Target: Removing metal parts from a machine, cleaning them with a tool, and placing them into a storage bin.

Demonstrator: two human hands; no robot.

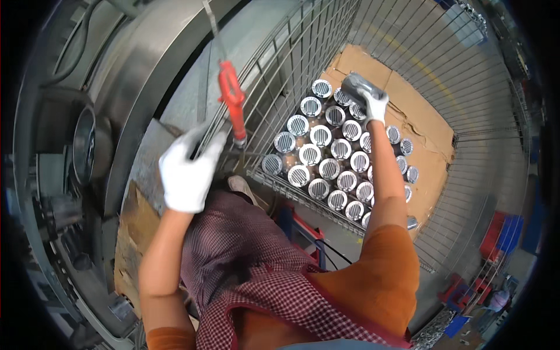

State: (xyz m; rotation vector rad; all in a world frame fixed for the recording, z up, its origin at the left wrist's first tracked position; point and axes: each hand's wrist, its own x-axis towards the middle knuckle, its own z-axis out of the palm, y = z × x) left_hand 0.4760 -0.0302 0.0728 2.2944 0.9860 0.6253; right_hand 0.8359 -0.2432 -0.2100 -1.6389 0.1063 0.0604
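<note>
My right hand (pixel 375 107), in a white glove, grips a dark grey metal cylinder (pixel 353 87) tilted over the far part of a wire cage. Below it, several similar cylinders (pixel 321 135) stand upright in close rows, their round silvery ends with parallel slots facing up. My left hand (pixel 188 169), also gloved in white, is open beside the cage's left wall, thumb and fingers apart with nothing visible between them. Just right of its fingertips hangs a red handheld tool (pixel 231 99) on a thin line, nozzle end down; it looks apart from the hand.
Brown cardboard (pixel 434 131) lines the floor of the wire cage (pixel 303 35), whose mesh walls rise around the cylinders. A metal machine with a curved edge (pixel 149 64) stands at the left. Red and blue bins (pixel 501 233) are at the far right.
</note>
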